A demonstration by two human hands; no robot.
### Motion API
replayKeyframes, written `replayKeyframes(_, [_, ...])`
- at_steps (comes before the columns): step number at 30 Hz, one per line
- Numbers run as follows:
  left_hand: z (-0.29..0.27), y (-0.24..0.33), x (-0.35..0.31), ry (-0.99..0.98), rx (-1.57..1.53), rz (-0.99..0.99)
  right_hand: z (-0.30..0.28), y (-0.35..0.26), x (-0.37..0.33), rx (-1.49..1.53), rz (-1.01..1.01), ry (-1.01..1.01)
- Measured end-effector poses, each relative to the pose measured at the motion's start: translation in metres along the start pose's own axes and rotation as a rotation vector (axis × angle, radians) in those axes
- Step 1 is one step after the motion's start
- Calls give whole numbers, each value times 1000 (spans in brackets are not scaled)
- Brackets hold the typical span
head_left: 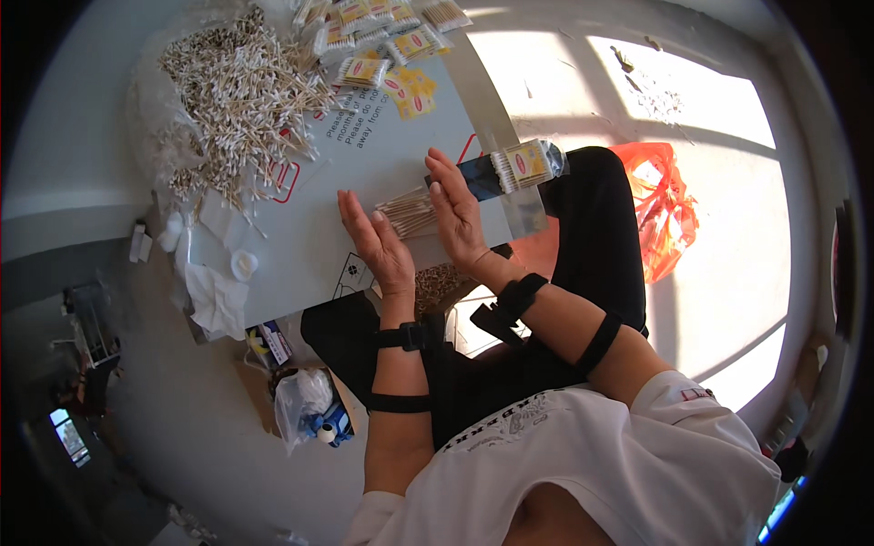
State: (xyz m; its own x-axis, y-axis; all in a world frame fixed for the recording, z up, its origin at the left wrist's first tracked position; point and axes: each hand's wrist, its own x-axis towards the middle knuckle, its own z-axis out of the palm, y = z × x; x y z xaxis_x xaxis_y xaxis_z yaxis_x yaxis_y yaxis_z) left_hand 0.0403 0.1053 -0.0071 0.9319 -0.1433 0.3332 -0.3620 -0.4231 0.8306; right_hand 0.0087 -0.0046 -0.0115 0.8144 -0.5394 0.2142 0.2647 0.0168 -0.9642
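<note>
A loose bundle of wooden-stick cotton swabs [407, 214] lies on the grey tabletop between my two hands. My left hand [381, 246] is at its near left end, fingers stretched out and palm turned toward the sticks. On the other side, my right hand [459, 217] stands with straight fingers against the bundle's right end. Neither hand's fingers wrap round the swabs. Just right of my right hand, a dark flat strip [481, 176] reaches toward the table edge. On its outer end sits a swab pack [526, 166] with a yellow label and clear plastic.
A big heap of loose swabs [241, 100] in clear plastic covers the table's far left. Filled swab packs [364, 71] and yellow labels [411, 93] lie beside it. White tissue [217, 300] sits at the left edge. A red plastic bag [669, 214] stands right of my leg.
</note>
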Motion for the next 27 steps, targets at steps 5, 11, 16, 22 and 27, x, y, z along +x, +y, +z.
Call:
replayKeyframes(5, [16,5,1,42,-246,-72,10,2,6,-6,-15,-19])
replayKeyframes(11, [11,2,1,-4,-246,-22,1,10,24,83,92,12])
replayKeyframes(16, [-8,4,-1,-299,443,218,-32,-13,31,-377,14,-357])
replayKeyframes(22, [-4,12,-2,-415,679,210,-31,-8,46,-726,-201,-489])
replayKeyframes(27, [-1,12,2,-434,664,202,-22,-3,52,-869,-217,-420])
